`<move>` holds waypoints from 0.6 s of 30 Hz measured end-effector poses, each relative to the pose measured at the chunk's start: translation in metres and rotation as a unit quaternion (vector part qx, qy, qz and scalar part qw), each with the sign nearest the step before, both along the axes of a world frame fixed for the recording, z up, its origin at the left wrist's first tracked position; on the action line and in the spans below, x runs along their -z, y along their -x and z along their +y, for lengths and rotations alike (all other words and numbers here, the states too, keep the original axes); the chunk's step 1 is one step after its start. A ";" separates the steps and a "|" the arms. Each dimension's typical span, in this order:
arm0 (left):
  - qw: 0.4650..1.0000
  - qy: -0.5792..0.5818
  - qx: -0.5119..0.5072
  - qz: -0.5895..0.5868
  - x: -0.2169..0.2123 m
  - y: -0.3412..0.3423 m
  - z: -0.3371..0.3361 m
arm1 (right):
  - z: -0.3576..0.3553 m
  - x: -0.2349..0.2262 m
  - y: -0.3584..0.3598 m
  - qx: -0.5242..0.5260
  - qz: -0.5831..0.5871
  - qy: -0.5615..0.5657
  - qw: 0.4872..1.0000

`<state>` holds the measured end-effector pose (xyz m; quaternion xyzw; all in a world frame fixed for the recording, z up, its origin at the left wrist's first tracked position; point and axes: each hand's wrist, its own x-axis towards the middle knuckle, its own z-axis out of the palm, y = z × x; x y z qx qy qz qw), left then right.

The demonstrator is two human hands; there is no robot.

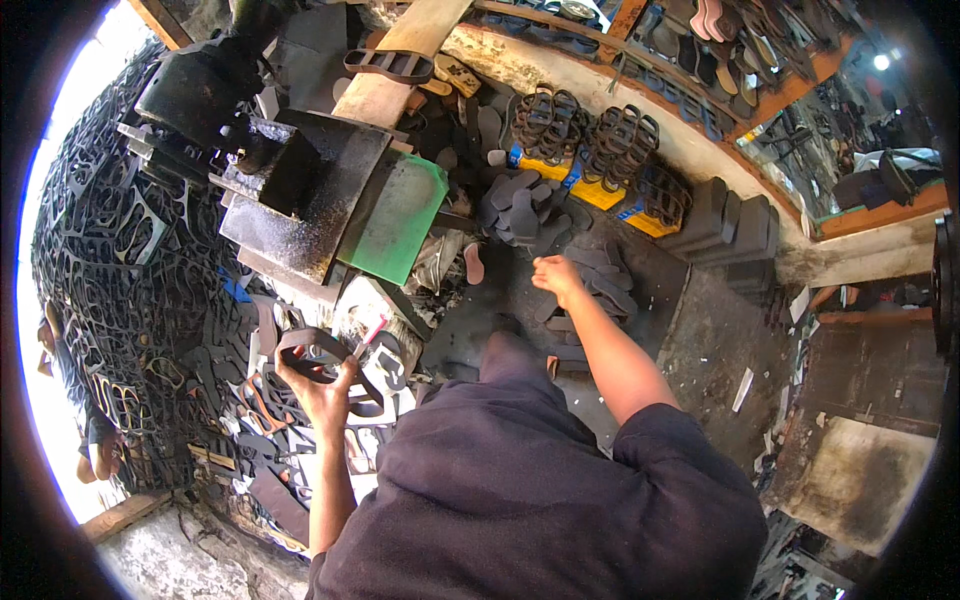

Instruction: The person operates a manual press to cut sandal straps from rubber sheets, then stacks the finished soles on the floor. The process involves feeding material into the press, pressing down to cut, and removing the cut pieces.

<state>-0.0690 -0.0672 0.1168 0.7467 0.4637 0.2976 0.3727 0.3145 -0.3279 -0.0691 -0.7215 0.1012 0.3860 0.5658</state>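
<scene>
My left hand [322,398] is closed on a dark loop-shaped foam offcut [316,337], held over a heap of scraps at the left. A thin pink and white piece [373,331] shows close to its thumb; whether the hand touches it I cannot tell. In the middle, my right hand [556,279] is closed with its fingers curled together, and anything inside them is hidden. Beneath and beyond it lie grey shoe soles [603,285] on the floor, with another pile of soles [525,212] farther off. A single pinkish sole [474,264] rests left of the right hand.
A black press [270,160] stands at the upper left, a green board [400,220] on its table. Black offcuts [120,250] form a tall heap at the far left. Sandal uppers [618,145] sit on yellow and blue boxes [597,188]. Thick dark foam blocks [722,222] line the right wall.
</scene>
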 end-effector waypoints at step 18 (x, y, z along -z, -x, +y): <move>0.959 0.008 -0.086 -0.269 -0.092 -0.143 0.027 | 0.180 -0.216 0.031 -0.266 -0.516 -0.138 0.802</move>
